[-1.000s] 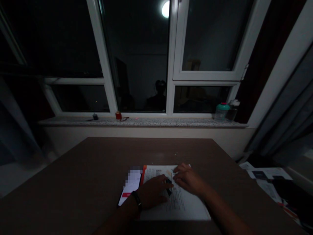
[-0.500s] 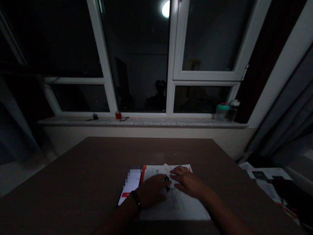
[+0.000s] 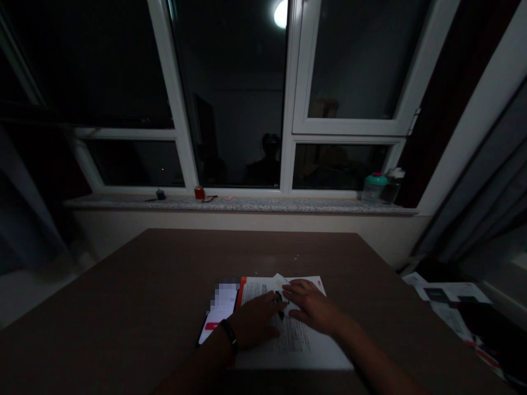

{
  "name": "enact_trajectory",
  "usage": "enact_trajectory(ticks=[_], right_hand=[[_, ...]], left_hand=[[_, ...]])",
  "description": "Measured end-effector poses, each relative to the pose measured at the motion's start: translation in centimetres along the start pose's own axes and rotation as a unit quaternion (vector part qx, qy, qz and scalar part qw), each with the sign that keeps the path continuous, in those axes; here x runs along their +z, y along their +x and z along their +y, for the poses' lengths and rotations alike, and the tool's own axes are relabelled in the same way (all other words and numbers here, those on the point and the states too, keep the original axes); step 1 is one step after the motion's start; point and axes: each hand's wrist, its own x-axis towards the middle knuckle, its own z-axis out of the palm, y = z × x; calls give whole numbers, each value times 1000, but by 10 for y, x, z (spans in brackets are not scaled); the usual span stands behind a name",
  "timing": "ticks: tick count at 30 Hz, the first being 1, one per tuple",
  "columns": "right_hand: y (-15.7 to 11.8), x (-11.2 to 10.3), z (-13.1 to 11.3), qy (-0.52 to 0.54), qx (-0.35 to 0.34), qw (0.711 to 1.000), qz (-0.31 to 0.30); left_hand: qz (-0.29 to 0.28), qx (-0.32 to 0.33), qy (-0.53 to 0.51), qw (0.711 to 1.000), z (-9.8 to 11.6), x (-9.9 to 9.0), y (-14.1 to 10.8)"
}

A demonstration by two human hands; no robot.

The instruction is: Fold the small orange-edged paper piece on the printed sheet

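A printed sheet or booklet (image 3: 304,351) with an orange left edge lies on the brown table. My left hand (image 3: 257,318), with a black band at its wrist, rests over its left part, fingers apart. From the right, my right hand (image 3: 310,304) reaches over the upper part, its fingers spread and nearly meeting the left fingertips. Between the hands is a small dark object (image 3: 280,307), partly hidden; whether a hand grips it is unclear. A small pale paper piece (image 3: 279,278) pokes out at the booklet's top edge. Beside my left wrist lies a lit phone (image 3: 220,312).
The table (image 3: 164,285) reaches a wall below a granite sill (image 3: 255,204). On the sill stand a small red jar (image 3: 199,192), a dark little bottle (image 3: 160,194) and a green-lidded container (image 3: 374,187). Papers (image 3: 457,291) lie right of the table.
My right hand has shifted slightly left and its fingertips have come a little closer to the small dark object. My left hand has hardly moved.
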Motion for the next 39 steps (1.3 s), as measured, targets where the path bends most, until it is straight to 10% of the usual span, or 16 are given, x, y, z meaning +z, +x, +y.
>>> enact_trajectory(ticks=[39], right_hand=[[12, 9, -15, -5, 42, 997, 70]], left_hand=[[-3, 41, 28, 999, 10, -11, 0]])
